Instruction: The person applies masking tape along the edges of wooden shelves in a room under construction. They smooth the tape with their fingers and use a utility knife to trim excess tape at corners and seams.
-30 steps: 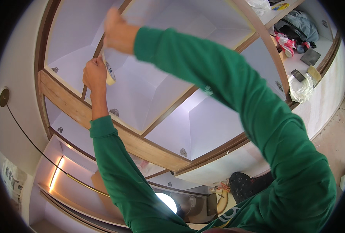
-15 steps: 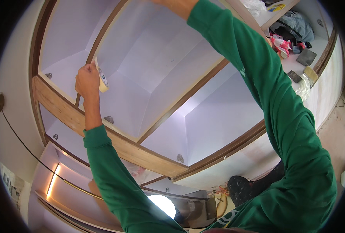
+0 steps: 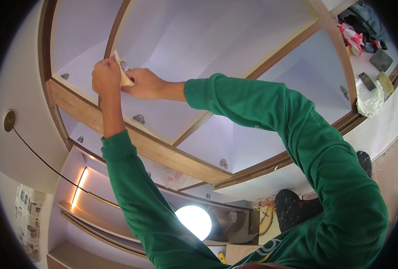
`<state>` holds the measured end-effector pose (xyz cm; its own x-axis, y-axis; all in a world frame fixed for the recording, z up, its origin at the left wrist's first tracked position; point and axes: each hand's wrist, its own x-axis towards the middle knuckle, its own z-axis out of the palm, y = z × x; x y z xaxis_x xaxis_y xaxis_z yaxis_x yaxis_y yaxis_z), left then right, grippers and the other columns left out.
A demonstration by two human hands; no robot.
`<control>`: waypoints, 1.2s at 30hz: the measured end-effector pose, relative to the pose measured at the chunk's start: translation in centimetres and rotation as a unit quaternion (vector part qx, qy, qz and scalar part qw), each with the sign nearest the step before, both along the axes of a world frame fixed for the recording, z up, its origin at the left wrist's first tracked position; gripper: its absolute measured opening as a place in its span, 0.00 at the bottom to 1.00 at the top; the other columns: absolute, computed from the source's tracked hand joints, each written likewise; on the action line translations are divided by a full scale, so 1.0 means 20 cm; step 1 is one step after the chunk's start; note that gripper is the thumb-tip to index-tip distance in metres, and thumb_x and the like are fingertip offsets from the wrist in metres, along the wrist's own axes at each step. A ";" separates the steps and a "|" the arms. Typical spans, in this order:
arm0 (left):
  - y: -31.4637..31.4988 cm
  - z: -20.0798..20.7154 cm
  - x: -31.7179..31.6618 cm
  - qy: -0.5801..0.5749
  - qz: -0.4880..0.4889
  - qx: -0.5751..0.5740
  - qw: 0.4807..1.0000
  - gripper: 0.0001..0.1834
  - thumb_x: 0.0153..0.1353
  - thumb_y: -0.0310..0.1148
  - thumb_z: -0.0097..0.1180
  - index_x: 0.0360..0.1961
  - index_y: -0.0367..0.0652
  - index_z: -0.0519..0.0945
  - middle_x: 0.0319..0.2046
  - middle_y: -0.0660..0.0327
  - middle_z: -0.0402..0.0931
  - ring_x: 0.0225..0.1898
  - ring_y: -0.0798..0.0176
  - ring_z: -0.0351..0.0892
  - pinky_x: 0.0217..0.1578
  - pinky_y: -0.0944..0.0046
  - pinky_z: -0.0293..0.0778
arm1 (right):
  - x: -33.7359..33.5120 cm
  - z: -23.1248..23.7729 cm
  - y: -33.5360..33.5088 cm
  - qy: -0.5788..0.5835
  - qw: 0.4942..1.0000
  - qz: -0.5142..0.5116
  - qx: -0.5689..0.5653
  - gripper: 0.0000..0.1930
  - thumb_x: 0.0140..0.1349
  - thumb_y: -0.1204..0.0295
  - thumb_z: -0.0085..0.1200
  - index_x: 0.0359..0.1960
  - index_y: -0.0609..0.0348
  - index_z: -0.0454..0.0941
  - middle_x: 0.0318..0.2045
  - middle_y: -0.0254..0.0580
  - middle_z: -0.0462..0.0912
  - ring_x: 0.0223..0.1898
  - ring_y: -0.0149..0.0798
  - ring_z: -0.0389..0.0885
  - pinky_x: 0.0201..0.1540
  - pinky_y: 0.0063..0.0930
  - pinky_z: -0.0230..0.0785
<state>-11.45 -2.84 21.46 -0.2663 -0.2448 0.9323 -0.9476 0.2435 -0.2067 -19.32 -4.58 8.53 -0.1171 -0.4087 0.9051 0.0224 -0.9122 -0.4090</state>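
Note:
My left hand (image 3: 105, 80) is closed against the narrow brown edge of a cabinet divider (image 3: 117, 28). Its fingers grip the masking tape beside that edge. The pale yellow roll of masking tape (image 3: 127, 80) sits between my two hands. From the right, my right hand (image 3: 146, 84) reaches in with thumb and fingers closed on the roll; its fingertips are partly hidden. Pale tape lines the borders of the lilac compartment panel (image 3: 181, 49). Both my forearms wear green sleeves.
A bare wooden rail (image 3: 163, 157) crosses below the compartments, with metal hinge fittings (image 3: 139, 119) beside it. At upper right lie dark blocks (image 3: 381, 60), clear plastic (image 3: 370, 101) and piled cloth (image 3: 369, 20). A bright round lamp (image 3: 193, 223) and a hanging cord (image 3: 46, 159) are lower down.
My right hand has come down from the top edge of the view to the tape roll beside my left hand. My left hand stays at the divider edge. The view has shifted slightly.

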 end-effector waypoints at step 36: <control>-0.37 0.58 0.20 -0.202 -0.122 0.138 0.962 0.35 0.63 0.58 0.65 0.57 0.37 0.85 0.43 0.51 0.86 0.44 0.57 0.84 0.50 0.61 0.74 | -0.01 0.08 -0.22 -0.110 0.978 0.170 0.039 0.26 0.63 0.61 0.64 0.51 0.77 0.80 0.47 0.56 0.86 0.51 0.44 0.87 0.56 0.34 0.81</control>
<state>-7.40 -10.22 33.12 -0.6737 -0.3520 0.6498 -0.7115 0.5468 -0.4414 -19.51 -9.00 10.12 -0.1518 -0.5245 0.8378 0.4147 -0.8032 -0.4277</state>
